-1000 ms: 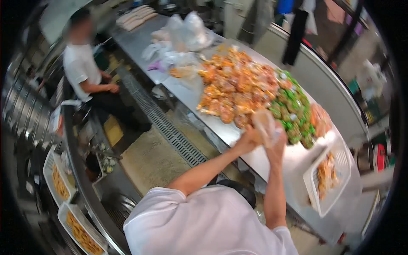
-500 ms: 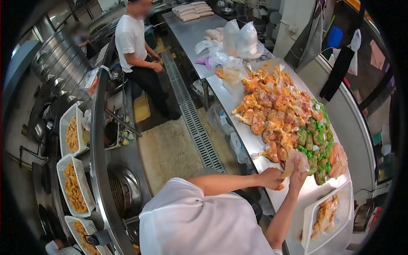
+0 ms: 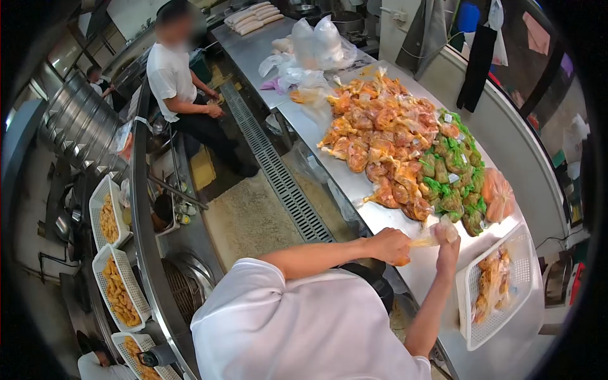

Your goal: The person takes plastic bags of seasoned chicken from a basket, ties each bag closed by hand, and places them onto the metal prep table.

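Observation:
My left hand [image 3: 389, 246] is closed at the near edge of the steel table [image 3: 430, 278], gripping one end of a clear plastic bag [image 3: 425, 241]. A bit of orange food shows under its fingers. To its right, my right hand [image 3: 448, 243] is closed on the bag's other end, and the bag is stretched between the two. Just beyond my hands lies a big heap of orange bagged food [image 3: 380, 126], with green-tied bags [image 3: 453, 161] along its right side. A white basket [image 3: 465, 316] with a few bagged pieces is to the right of my right hand.
A co-worker in a white shirt [image 3: 166, 76] stands left of the floor drain [image 3: 272, 171]. Plastic bags [image 3: 316, 47] lie at the table's far part, before stacked packs [image 3: 253, 18]. A pink-orange bag [image 3: 497, 195] sits beside the green ones. Baskets of food [image 3: 120, 288] stand at left.
The view has shifted. My hands have moved apart, and the bag, bunched between them before, is now drawn out long and narrow.

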The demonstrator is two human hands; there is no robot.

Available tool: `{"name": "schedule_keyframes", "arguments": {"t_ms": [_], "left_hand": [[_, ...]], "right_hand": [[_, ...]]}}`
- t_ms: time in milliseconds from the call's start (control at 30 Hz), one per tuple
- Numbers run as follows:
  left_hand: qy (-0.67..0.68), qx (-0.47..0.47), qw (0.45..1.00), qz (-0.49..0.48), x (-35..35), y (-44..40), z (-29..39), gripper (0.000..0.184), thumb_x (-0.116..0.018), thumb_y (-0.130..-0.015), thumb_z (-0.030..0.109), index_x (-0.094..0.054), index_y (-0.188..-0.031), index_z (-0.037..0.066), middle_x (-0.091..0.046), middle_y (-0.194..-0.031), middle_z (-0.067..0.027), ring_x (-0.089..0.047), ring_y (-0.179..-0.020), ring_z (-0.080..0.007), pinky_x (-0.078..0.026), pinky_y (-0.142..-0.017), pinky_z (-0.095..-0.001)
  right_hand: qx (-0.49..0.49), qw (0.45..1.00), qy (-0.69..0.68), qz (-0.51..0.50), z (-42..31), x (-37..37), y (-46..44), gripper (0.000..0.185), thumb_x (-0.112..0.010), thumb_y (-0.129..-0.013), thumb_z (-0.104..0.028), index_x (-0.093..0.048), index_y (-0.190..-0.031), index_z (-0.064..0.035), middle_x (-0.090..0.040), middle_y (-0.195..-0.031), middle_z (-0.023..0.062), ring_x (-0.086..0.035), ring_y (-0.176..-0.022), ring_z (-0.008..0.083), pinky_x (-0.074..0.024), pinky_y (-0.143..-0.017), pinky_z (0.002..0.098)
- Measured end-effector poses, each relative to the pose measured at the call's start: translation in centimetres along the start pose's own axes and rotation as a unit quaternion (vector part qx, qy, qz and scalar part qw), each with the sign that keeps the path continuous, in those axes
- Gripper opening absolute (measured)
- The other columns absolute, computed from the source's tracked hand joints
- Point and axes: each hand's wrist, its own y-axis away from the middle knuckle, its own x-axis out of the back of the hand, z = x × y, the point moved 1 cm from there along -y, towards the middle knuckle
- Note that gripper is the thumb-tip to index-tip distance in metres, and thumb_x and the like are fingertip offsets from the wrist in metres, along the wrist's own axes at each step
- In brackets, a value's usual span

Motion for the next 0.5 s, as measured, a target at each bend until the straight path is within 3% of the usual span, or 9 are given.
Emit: {"name": "schedule_keyframes", "arguments": {"t_ms": [100,133,167,200,300,367,400,467,500], "left_hand": [[-0.083,-0.056,0.995,0.007,-1.0,-0.9,-1.9,0.028,-0.052,-0.083,0.023,-0.060,-0.070,-0.001,-0.064,-0.070,-0.0211,-0.063,-0.072,-0.0399,-0.049,-0.064,-0.0514],[-0.102,-0.058,0.993,0.005,-1.0,-1.3,-2.1,0.028,-0.051,-0.083,0.023,-0.060,-0.070,-0.001,-0.064,-0.071,-0.0215,-0.063,-0.072,-0.0402,-0.049,-0.064,-0.0518],[-0.122,-0.056,0.991,0.005,-0.9,-1.7,-2.3,0.028,-0.051,-0.083,0.023,-0.061,-0.070,-0.001,-0.064,-0.072,-0.0218,-0.063,-0.073,-0.0406,-0.049,-0.064,-0.0521],[-0.089,-0.010,0.996,-0.012,-1.3,-2.5,-2.4,0.030,-0.050,-0.083,0.023,-0.062,-0.069,-0.001,-0.064,-0.072,-0.0220,-0.063,-0.072,-0.0408,-0.049,-0.063,-0.0521],[-0.115,-0.039,0.990,-0.067,-1.1,-4.0,0.2,0.032,-0.050,-0.082,0.025,-0.064,-0.068,0.000,-0.065,-0.072,-0.0214,-0.063,-0.071,-0.0408,-0.050,-0.062,-0.0515],[-0.127,-0.009,0.986,-0.106,-0.9,-5.0,1.6,0.032,-0.053,-0.080,0.027,-0.066,-0.069,0.000,-0.064,-0.070,-0.0202,-0.063,-0.068,-0.0399,-0.050,-0.061,-0.0500],[-0.125,0.025,0.982,-0.141,-0.7,-5.6,2.1,0.032,-0.054,-0.080,0.028,-0.067,-0.070,0.000,-0.064,-0.069,-0.0195,-0.063,-0.068,-0.0398,-0.050,-0.060,-0.0499],[-0.106,0.048,0.974,-0.197,-0.7,-5.8,3.1,0.041,-0.054,-0.086,0.036,-0.070,-0.075,0.000,-0.065,-0.068,-0.0168,-0.065,-0.068,-0.0378,-0.051,-0.064,-0.0459],[-0.091,0.008,0.993,-0.069,-1.7,-5.6,3.5,0.044,-0.051,-0.088,0.038,-0.070,-0.076,0.000,-0.065,-0.067,-0.0162,-0.065,-0.068,-0.0370,-0.051,-0.066,-0.0443]], "right_hand": [[-0.032,0.990,0.028,-0.136,-0.1,4.2,0.0,0.028,-0.073,-0.083,-0.027,-0.068,-0.094,-0.0014,-0.066,-0.087,0.0035,-0.058,-0.083,0.0127,-0.0456,-0.076,0.0276],[-0.086,0.980,0.117,-0.134,-0.6,4.9,-0.2,0.041,-0.072,-0.081,-0.019,-0.060,-0.116,-0.0014,-0.067,-0.097,0.0077,-0.061,-0.092,0.0189,-0.0425,-0.093,0.0353],[0.089,0.964,0.236,-0.087,-1.3,5.0,0.2,0.045,-0.070,-0.081,-0.016,-0.056,-0.121,-0.0021,-0.067,-0.099,0.0090,-0.061,-0.094,0.0214,-0.0388,-0.097,0.0388],[0.262,0.903,0.339,-0.037,-3.8,3.5,2.2,0.050,-0.069,-0.080,-0.013,-0.051,-0.126,-0.0028,-0.067,-0.101,0.0104,-0.061,-0.097,0.0240,-0.0352,-0.102,0.0423],[0.387,0.765,0.510,-0.069,-4.2,1.5,5.5,0.045,-0.064,-0.079,-0.007,-0.049,-0.122,-0.0048,-0.067,-0.094,0.0122,-0.061,-0.096,0.0318,-0.0227,-0.109,0.0514],[0.324,0.797,0.463,-0.212,0.3,3.3,4.5,0.030,-0.064,-0.081,-0.007,-0.055,-0.109,-0.0043,-0.066,-0.083,0.0115,-0.063,-0.085,0.0317,-0.0369,-0.102,0.0499],[0.104,0.897,0.321,-0.286,1.2,4.4,3.7,0.012,-0.061,-0.089,-0.015,-0.057,-0.090,-0.0035,-0.061,-0.065,0.0080,-0.061,-0.062,0.0265,-0.0523,-0.072,0.0414],[-0.038,0.955,0.081,-0.283,1.9,7.2,3.6,0.020,-0.056,-0.094,-0.020,-0.058,-0.083,-0.0034,-0.056,-0.058,0.0051,-0.055,-0.052,0.0210,-0.0473,-0.055,0.0362],[-0.112,0.954,-0.043,-0.275,1.9,8.2,3.4,0.025,-0.054,-0.096,-0.023,-0.058,-0.080,-0.0034,-0.053,-0.054,0.0036,-0.052,-0.047,0.0183,-0.0448,-0.047,0.0337]]}}
